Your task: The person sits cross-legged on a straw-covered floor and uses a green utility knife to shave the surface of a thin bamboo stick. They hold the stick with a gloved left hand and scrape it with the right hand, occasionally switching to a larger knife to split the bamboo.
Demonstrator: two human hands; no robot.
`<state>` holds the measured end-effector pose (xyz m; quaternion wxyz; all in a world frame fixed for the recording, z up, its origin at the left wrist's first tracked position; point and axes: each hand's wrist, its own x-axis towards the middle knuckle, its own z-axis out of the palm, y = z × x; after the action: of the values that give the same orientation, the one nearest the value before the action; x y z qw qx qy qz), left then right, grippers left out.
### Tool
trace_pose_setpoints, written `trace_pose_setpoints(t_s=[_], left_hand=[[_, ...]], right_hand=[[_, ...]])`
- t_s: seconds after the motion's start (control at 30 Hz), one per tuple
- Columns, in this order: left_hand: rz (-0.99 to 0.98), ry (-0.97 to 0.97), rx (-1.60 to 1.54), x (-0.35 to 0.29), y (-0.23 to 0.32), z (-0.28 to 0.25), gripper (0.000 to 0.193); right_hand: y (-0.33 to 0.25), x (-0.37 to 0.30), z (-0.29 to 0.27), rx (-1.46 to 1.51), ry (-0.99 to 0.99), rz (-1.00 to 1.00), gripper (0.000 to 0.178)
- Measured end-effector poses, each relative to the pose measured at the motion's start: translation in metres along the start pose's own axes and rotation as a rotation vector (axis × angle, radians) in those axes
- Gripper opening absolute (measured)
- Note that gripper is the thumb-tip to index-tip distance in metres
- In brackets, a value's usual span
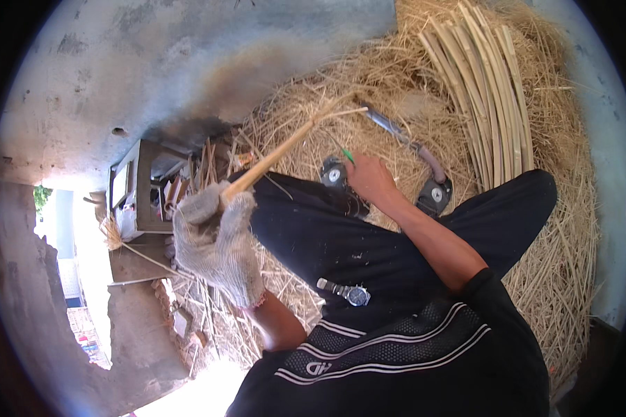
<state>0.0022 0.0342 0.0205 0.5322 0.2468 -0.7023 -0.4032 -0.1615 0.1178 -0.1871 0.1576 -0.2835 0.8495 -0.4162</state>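
Observation:
My left hand (pixel 219 240), in a knitted grey-white work glove, is wrapped round the near end of a pale bamboo stick (pixel 275 156). The stick slants up and away, and its far end looks forked or split. Bare, my right hand (pixel 372 181) is closed on a small tool with a green handle (pixel 348 156); its thin, blade-like front points toward the stick and seems apart from it. Beyond my right hand, a large knife (pixel 388 125) with a long handle lies on the straw.
A bundle of split bamboo strips (pixel 487 90) lies at the far right on loose straw (pixel 560 243). A cluttered wooden cabinet (pixel 142 187) stands at left by the wall (pixel 188 62). A wristwatch (pixel 358 297) rests on my lap. My crossed legs (pixel 299 229) frame the work.

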Motion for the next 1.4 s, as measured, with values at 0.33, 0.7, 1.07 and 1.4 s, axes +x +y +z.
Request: trace_pose_setpoints(t_s=[0.33, 0.7, 1.07, 1.4], left_hand=[[0.121, -0.014, 0.140, -0.007, -0.004, 0.009, 0.030], [0.017, 0.082, -0.013, -0.004, -0.006, 0.011, 0.033], [0.124, -0.106, 0.063, -0.005, -0.001, 0.012, 0.030], [0.116, -0.091, 0.029, -0.008, -0.004, 0.002, 0.028]], right_hand=[[-0.106, -0.055, -0.065, 0.333, 0.068, -0.450, 0.024], [-0.107, -0.033, -0.045, 0.110, 0.113, -0.503, 0.018], [-0.078, -0.014, -0.033, 0.140, 0.119, -0.392, 0.021], [-0.084, -0.019, -0.027, 0.162, 0.082, -0.388, 0.020]])
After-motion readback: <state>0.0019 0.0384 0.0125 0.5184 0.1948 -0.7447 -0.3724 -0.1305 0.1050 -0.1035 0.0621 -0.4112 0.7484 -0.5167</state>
